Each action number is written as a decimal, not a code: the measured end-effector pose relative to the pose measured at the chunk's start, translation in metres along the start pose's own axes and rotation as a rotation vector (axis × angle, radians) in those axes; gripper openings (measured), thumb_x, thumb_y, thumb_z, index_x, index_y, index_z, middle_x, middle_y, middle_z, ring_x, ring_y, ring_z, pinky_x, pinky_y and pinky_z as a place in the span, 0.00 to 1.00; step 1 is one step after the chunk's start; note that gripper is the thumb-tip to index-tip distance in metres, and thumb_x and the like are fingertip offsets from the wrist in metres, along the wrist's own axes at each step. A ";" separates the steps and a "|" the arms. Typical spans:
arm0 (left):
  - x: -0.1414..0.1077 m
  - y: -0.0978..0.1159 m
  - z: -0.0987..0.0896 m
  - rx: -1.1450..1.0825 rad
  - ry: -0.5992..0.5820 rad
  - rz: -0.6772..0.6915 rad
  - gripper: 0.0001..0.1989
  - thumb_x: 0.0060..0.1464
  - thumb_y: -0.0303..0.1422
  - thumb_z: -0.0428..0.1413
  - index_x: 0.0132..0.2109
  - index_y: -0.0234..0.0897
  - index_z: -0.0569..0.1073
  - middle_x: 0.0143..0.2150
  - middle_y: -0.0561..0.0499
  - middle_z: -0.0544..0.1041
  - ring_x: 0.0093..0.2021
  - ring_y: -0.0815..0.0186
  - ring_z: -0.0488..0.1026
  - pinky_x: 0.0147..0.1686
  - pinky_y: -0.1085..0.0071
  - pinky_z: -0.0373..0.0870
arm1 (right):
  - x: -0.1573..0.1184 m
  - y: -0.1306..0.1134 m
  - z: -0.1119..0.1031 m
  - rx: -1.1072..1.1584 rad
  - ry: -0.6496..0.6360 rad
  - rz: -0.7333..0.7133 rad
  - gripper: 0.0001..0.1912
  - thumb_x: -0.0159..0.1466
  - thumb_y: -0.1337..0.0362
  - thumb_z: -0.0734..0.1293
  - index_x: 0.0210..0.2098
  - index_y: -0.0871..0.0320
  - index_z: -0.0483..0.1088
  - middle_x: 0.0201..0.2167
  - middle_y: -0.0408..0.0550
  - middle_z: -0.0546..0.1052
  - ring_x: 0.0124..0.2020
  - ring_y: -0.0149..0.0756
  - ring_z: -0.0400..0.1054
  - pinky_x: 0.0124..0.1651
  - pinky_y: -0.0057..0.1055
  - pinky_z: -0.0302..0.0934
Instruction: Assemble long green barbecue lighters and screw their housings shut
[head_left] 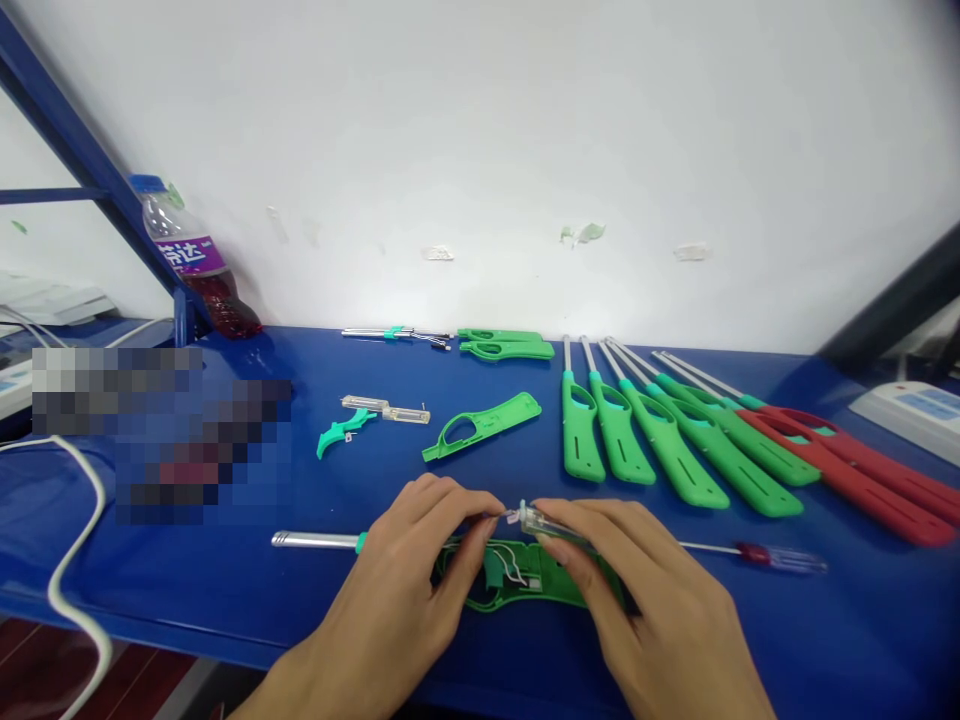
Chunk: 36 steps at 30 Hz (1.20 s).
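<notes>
Just above an opened green lighter shell (555,578), my two hands meet. My right hand (637,590) is closed around a clear fuel tank (541,522) with a pale valve at its left end. My left hand (427,560) pinches something small at that end, too small to make out. Thin white wires and a teal trigger lie inside the shell. A silver lighter tube (319,540) extends left from beneath my left hand. Behind my hands lies a loose green half shell (491,424).
Several green lighters (581,430) and red lighters (862,470) lie at the right, with a screwdriver (780,558) in front. Clear tanks (405,414), teal triggers (345,430) and metal tubes (375,332) lie behind. A bottle (199,260) leans at the back left; a white cable (94,510) hangs left.
</notes>
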<state>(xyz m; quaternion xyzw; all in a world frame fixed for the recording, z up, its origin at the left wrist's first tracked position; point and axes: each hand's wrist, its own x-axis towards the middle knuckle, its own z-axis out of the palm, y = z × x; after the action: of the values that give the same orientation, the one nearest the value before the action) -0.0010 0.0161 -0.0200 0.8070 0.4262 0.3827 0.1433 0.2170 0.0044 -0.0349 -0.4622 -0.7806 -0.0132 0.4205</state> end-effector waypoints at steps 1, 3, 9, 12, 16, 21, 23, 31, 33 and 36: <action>0.000 0.000 0.000 0.000 -0.002 0.002 0.10 0.72 0.24 0.54 0.51 0.44 0.74 0.43 0.57 0.79 0.42 0.66 0.76 0.45 0.69 0.70 | 0.001 -0.001 0.000 0.000 0.011 -0.002 0.12 0.79 0.59 0.61 0.51 0.51 0.76 0.43 0.41 0.83 0.41 0.34 0.78 0.46 0.30 0.70; 0.001 0.000 -0.001 -0.004 -0.001 0.001 0.10 0.72 0.24 0.54 0.51 0.44 0.74 0.43 0.57 0.79 0.42 0.67 0.76 0.45 0.70 0.70 | 0.002 -0.002 0.001 -0.006 0.013 -0.007 0.13 0.79 0.59 0.61 0.51 0.51 0.77 0.42 0.41 0.83 0.41 0.33 0.78 0.45 0.29 0.70; 0.002 0.000 0.000 -0.018 0.008 0.013 0.09 0.72 0.24 0.54 0.50 0.44 0.74 0.42 0.57 0.79 0.41 0.68 0.75 0.44 0.72 0.70 | 0.001 -0.003 0.003 0.006 0.007 -0.003 0.12 0.79 0.59 0.62 0.51 0.52 0.77 0.42 0.42 0.82 0.41 0.34 0.78 0.44 0.30 0.70; 0.003 0.001 0.000 -0.026 0.014 0.013 0.09 0.72 0.24 0.54 0.50 0.44 0.74 0.42 0.57 0.78 0.41 0.69 0.74 0.44 0.73 0.70 | -0.001 -0.002 0.002 0.004 0.018 -0.007 0.12 0.79 0.59 0.62 0.52 0.52 0.77 0.42 0.42 0.82 0.40 0.34 0.77 0.44 0.30 0.70; 0.003 0.001 -0.001 -0.040 0.016 0.026 0.09 0.72 0.23 0.54 0.49 0.43 0.74 0.42 0.57 0.78 0.41 0.70 0.74 0.43 0.74 0.70 | -0.003 0.000 0.001 0.002 0.003 -0.026 0.11 0.78 0.61 0.63 0.54 0.50 0.77 0.43 0.42 0.81 0.41 0.34 0.77 0.45 0.30 0.70; 0.001 -0.001 -0.001 -0.048 0.017 0.042 0.09 0.72 0.23 0.54 0.49 0.42 0.74 0.42 0.57 0.78 0.41 0.69 0.74 0.42 0.74 0.70 | -0.003 -0.001 0.001 -0.014 -0.023 -0.068 0.12 0.77 0.66 0.64 0.56 0.51 0.76 0.44 0.43 0.81 0.41 0.34 0.76 0.45 0.29 0.70; 0.001 -0.001 -0.001 -0.053 0.020 0.050 0.09 0.71 0.22 0.54 0.48 0.42 0.74 0.42 0.56 0.78 0.41 0.69 0.74 0.42 0.74 0.70 | -0.002 -0.002 0.000 -0.013 0.000 -0.100 0.12 0.77 0.67 0.64 0.55 0.53 0.76 0.42 0.44 0.80 0.40 0.34 0.76 0.45 0.29 0.70; 0.003 0.001 -0.002 -0.082 0.028 0.043 0.09 0.70 0.22 0.55 0.47 0.41 0.76 0.41 0.56 0.79 0.40 0.71 0.76 0.42 0.77 0.71 | -0.003 -0.002 -0.004 -0.010 -0.019 -0.143 0.14 0.76 0.71 0.65 0.57 0.57 0.75 0.43 0.47 0.80 0.42 0.33 0.75 0.46 0.29 0.70; 0.003 0.001 -0.002 -0.099 0.024 0.032 0.09 0.70 0.22 0.54 0.47 0.41 0.76 0.41 0.56 0.79 0.40 0.71 0.76 0.41 0.77 0.72 | -0.004 -0.003 -0.004 -0.007 -0.019 -0.141 0.14 0.76 0.72 0.65 0.57 0.57 0.75 0.43 0.48 0.80 0.42 0.34 0.75 0.47 0.28 0.70; 0.003 0.002 -0.003 -0.117 0.015 0.023 0.09 0.70 0.23 0.55 0.46 0.42 0.76 0.40 0.56 0.79 0.40 0.71 0.77 0.41 0.77 0.72 | -0.004 -0.004 -0.005 0.005 -0.002 -0.131 0.14 0.75 0.73 0.65 0.57 0.57 0.75 0.43 0.47 0.80 0.42 0.33 0.76 0.48 0.28 0.70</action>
<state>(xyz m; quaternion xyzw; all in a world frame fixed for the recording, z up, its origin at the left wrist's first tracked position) -0.0011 0.0169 -0.0151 0.7992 0.3950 0.4147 0.1825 0.2183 -0.0031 -0.0328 -0.4090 -0.8096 -0.0384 0.4192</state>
